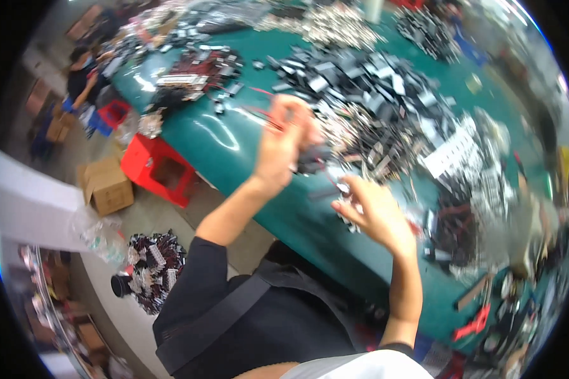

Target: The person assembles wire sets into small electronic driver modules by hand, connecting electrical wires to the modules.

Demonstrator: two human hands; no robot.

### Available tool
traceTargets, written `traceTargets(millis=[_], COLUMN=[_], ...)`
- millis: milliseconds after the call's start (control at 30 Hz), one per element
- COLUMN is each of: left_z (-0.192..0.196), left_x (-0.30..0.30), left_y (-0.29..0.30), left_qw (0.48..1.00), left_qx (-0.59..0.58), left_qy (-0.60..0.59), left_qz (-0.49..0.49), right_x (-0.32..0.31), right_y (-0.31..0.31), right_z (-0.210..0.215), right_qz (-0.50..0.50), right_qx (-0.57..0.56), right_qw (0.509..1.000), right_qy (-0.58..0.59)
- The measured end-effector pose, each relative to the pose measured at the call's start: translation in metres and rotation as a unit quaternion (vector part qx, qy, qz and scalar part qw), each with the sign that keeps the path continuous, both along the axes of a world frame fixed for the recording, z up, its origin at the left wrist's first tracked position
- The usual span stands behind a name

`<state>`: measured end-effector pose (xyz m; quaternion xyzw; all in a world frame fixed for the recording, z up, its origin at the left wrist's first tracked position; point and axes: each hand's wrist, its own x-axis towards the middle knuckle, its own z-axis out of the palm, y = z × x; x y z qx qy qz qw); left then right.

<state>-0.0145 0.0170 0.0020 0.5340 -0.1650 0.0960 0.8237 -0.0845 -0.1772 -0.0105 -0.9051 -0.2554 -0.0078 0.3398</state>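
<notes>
Red wires [259, 114] stick out to the left of my left hand [284, 142], which is raised over the near part of the green table with its fingers curled on them. Just right of its wrist a dark piece [314, 158] shows, blurred; I cannot tell whether it joins the wires. My right hand [382, 215] hovers close by on the right, thumb and index finger apart. A small white connector [343, 187] is beside its index fingertip; whether it touches is unclear. Below the right thumb some small white pieces [349, 222] are partly hidden.
Across the green table [240, 151] spread a heap of dark flat parts [360, 76] and a pile of pale-ended wires [373, 139]. Red-handled tool [473, 323] lies at right. Red stool [158, 169] and cardboard box [107, 186] stand left; another person [85, 85] sits farther off.
</notes>
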Motion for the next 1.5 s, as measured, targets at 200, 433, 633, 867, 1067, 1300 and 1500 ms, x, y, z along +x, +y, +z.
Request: traceTargets(millis=[200,433,633,867,1067,1300,1500], left_z=[-0.008,-0.030,-0.024,-0.009,0.002,-0.007,-0.019], left_x=[0.031,0.027,0.032,0.010,-0.006,-0.010,0.019], left_y=[0.051,0.044,0.041,0.008,-0.009,-0.011,-0.001], left_qw=[0.983,0.986,0.994,0.935,0.928,0.882,0.888], left_qx=[0.012,0.163,0.033,0.172,0.167,0.404,0.425], left_qy=[0.173,0.027,0.032,0.201,0.153,-0.087,-0.102], left_qz=[-0.063,-0.023,-0.104,-0.236,-0.297,-0.228,-0.147], right_x=[0.029,0.030,0.020,0.013,0.006,0.012,0.015], right_y=[-0.069,-0.058,-0.045,-0.010,0.002,0.001,-0.002], right_z=[-0.017,-0.049,-0.011,0.012,0.001,0.000,-0.001], right_qz=[-0.217,-0.096,-0.213,-0.013,0.063,-0.115,-0.133], right_qx=[-0.072,-0.174,-0.059,0.145,0.146,0.445,0.610], right_qw=[0.972,0.974,0.975,0.934,0.961,0.888,0.780], right_qy=[-0.043,0.113,0.020,-0.327,-0.228,0.003,0.046])
